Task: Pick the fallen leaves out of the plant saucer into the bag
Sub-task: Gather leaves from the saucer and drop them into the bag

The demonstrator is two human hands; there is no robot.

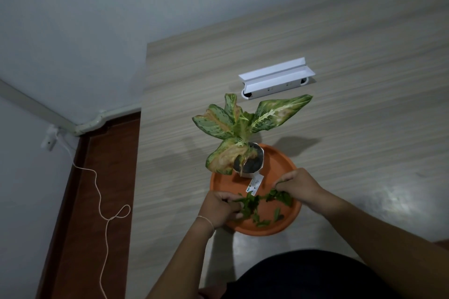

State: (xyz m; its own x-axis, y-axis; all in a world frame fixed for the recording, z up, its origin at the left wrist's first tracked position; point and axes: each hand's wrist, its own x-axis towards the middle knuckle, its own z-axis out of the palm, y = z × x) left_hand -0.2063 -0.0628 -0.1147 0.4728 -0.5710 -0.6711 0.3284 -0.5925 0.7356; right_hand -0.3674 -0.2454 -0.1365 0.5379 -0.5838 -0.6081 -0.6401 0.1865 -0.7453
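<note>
An orange plant saucer (279,165) sits on the wooden table. A small potted plant (245,128) with speckled green and yellowing leaves stands in its far half. Several dark green fallen leaves (264,206) lie in the near half. My left hand (218,209) rests at the saucer's left rim, fingers closed on leaves. My right hand (301,187) is at the right side, pinching a leaf stem between thumb and fingers. No bag is in view.
A white cable-port cover (277,77) stands open on the table beyond the plant. The table's left edge (143,153) drops to a brown floor with a loose white cord (104,201). A white wall rises at the left.
</note>
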